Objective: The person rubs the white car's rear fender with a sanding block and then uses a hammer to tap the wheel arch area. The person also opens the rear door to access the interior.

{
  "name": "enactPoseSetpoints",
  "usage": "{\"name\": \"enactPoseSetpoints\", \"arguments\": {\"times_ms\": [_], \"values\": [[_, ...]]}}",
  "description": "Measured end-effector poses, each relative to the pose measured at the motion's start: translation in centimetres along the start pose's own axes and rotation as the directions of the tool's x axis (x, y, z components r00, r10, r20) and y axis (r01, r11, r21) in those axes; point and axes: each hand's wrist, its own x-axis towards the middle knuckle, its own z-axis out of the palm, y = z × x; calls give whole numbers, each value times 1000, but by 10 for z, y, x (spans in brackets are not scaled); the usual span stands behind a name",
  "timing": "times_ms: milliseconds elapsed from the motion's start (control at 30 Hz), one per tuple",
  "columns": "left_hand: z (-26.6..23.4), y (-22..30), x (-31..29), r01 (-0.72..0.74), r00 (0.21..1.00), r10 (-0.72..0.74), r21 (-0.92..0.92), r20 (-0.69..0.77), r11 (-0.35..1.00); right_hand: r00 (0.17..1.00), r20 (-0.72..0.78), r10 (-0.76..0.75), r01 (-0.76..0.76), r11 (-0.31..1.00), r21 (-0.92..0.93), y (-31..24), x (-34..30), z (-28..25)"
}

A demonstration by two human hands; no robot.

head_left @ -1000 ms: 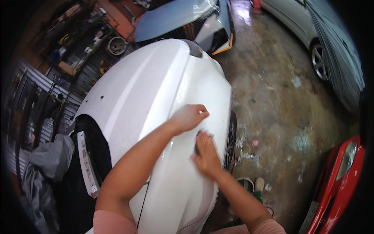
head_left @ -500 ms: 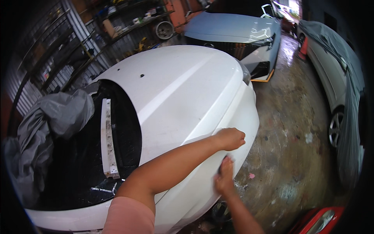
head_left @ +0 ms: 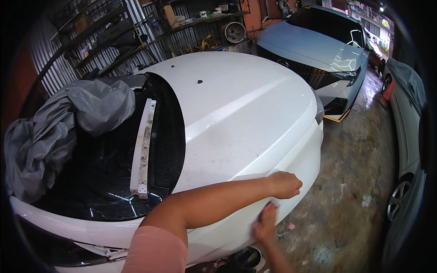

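A white car (head_left: 227,118) stands in front of me, and both my hands are at its front fender (head_left: 291,159). My left hand (head_left: 284,184) rests on the fender, its fingers curled closed; whether they hold anything is hidden. Just below and nearer, my right hand (head_left: 265,227) is smeared by motion, closed around a small dark block (head_left: 268,207) against the fender's side. The block's exact kind does not show. My left forearm crosses above the near part of the fender.
A pale bar (head_left: 143,150) lies on the dark windshield (head_left: 100,173) beside a crumpled grey cover (head_left: 50,132). A blue-grey car (head_left: 314,41) stands beyond the hood. At right are an orange cone (head_left: 387,94) and a covered car (head_left: 407,127). Shelves (head_left: 195,25) line the back wall.
My view has turned, so the white car sits further right and more of its windshield and side shows. Both hands remain at the fender; the right one is blurred in both frames.
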Motion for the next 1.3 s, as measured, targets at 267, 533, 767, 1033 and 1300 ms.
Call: {"name": "enactPoseSetpoints", "arguments": {"times_ms": [267, 533, 767, 1033, 1300], "values": [[-12, 1, 0, 69, 997, -68, -29, 46, 997, 947, -43, 317, -262, 846, 464, 20, 74, -46], [-11, 11, 4, 147, 987, -143, -54, 80, 988, 969, -173, 178, -185, 982, -26, 73, 60, -52], [-21, 31, 13, 243, 958, -243, 18, 155, 970, 946, -168, 278, -257, 957, 137, 49, 67, -41], [-18, 32, 21, 194, 968, -199, 47, 155, 980, 875, -225, 429, -395, 901, 181, 125, 87, -85], [-12, 23, 15, 163, 979, -166, 36, 118, 986, 946, -138, 294, -286, 955, 75, 28, 18, -34]]}}
